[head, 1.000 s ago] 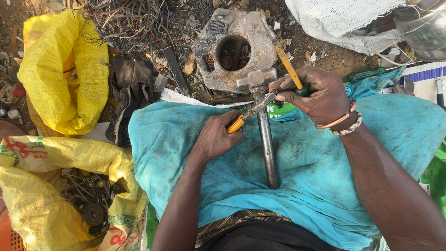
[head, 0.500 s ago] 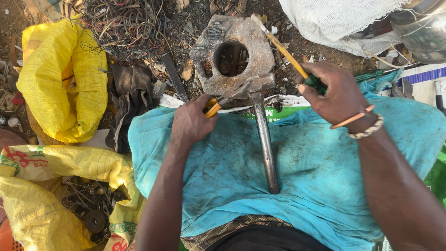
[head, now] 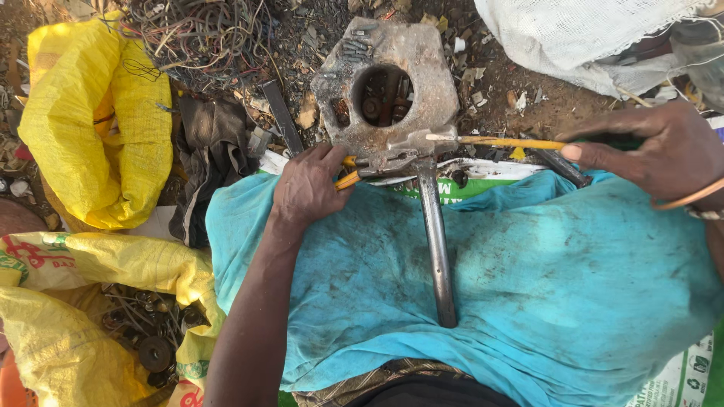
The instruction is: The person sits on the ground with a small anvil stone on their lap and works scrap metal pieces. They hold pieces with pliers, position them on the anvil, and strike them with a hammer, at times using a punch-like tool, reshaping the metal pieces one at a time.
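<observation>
Yellow wire now level, stretched farther between right hand and left hand, both grips clamped.

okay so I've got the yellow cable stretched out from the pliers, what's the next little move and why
Probably keep drawing the right hand outward, steady. The yellow cable runs taut from the pliers beside the hammer, and the left hand has its grip on the yellow handles. A bare stretch shows near the pliers, so the casing seems to be sliding off.
</observation>
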